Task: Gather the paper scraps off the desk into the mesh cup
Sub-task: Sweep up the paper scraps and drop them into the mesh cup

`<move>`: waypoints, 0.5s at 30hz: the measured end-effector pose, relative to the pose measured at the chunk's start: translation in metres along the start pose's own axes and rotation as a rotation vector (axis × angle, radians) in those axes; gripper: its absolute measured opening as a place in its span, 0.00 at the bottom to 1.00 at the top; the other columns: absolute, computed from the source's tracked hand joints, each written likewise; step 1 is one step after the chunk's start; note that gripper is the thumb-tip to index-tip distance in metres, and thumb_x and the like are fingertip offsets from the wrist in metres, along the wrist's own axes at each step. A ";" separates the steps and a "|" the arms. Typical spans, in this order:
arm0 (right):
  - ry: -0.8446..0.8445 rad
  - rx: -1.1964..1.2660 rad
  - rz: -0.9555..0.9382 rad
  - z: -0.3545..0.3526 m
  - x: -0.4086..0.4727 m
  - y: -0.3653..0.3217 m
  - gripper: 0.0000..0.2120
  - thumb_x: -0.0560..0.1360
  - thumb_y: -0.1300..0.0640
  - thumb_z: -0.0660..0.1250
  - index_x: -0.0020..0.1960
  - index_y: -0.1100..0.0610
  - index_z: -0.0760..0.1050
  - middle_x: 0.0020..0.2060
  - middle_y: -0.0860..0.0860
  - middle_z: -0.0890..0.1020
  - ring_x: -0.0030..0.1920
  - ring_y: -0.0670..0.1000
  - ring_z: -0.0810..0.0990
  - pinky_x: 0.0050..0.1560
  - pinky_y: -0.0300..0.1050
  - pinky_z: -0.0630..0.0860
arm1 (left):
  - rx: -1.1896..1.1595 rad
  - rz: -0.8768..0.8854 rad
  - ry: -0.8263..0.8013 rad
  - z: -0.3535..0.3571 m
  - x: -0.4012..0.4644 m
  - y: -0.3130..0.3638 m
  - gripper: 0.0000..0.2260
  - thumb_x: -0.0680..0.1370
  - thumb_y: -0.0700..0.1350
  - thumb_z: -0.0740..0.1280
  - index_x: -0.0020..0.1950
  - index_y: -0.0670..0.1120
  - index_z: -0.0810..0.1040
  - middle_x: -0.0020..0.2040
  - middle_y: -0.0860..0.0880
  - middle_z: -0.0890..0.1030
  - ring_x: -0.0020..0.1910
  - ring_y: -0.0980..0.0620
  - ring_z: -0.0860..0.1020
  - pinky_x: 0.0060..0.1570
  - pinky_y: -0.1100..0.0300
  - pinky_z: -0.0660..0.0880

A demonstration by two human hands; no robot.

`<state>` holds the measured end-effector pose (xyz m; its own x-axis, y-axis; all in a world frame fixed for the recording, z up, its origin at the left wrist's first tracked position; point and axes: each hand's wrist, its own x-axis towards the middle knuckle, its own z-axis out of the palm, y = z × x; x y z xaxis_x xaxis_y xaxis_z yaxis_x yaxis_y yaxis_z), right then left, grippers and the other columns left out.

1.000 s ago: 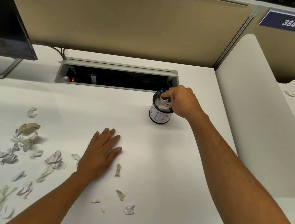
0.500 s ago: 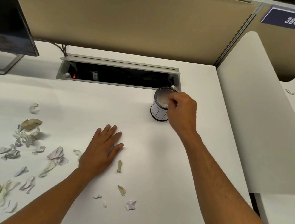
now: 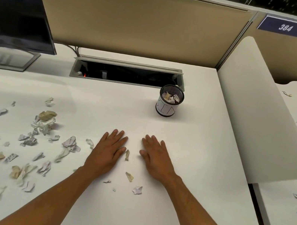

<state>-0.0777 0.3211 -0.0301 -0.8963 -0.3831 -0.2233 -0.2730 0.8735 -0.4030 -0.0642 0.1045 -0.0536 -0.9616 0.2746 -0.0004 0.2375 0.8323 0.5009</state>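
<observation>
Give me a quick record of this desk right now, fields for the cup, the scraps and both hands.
mesh cup: upright near the cable tray, a few scraps inside
paper scraps: mostly on the left side of the desk, a few between the hands
left hand: flat on the desk, empty
right hand: flat on the desk, empty
task: unfinished

A white tabletop (image 3: 176, 206) fills the view. Torn paper scraps (image 3: 44, 123), white and tan, lie scattered across its left half, with a few more near the middle. Two hands rest flat on it side by side, left hand (image 3: 110, 150) and right hand (image 3: 156, 158), palms down, one thin scrap (image 3: 127, 155) between them. A black mesh cup (image 3: 169, 102) stands upright farther back, beside an open cable tray (image 3: 128, 75). A monitor stand (image 3: 4, 57) sits at far left.
</observation>
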 end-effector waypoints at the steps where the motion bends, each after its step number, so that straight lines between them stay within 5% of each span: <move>1: -0.015 -0.036 -0.026 0.006 -0.005 -0.005 0.25 0.84 0.47 0.48 0.78 0.55 0.53 0.79 0.50 0.53 0.78 0.49 0.48 0.77 0.50 0.41 | 0.004 0.014 -0.001 0.000 -0.006 0.000 0.20 0.83 0.51 0.54 0.75 0.48 0.64 0.77 0.53 0.57 0.77 0.55 0.50 0.75 0.59 0.41; 11: -0.086 -0.108 -0.201 0.039 -0.047 -0.039 0.26 0.84 0.46 0.46 0.79 0.53 0.48 0.79 0.47 0.48 0.78 0.46 0.42 0.76 0.49 0.36 | 0.001 0.097 -0.097 -0.001 -0.066 0.002 0.20 0.84 0.51 0.52 0.76 0.50 0.63 0.77 0.53 0.60 0.77 0.56 0.49 0.75 0.60 0.41; 15: 0.046 0.048 -0.082 0.039 -0.065 -0.035 0.28 0.83 0.43 0.48 0.79 0.53 0.49 0.78 0.46 0.49 0.78 0.45 0.44 0.76 0.42 0.39 | 0.078 0.108 0.042 -0.017 -0.094 -0.003 0.21 0.83 0.52 0.51 0.73 0.47 0.69 0.75 0.50 0.65 0.77 0.53 0.53 0.76 0.57 0.44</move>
<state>0.0034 0.3038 -0.0358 -0.8870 -0.4378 -0.1467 -0.3303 0.8238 -0.4607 0.0230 0.0683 -0.0404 -0.9343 0.3456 0.0873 0.3485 0.8342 0.4274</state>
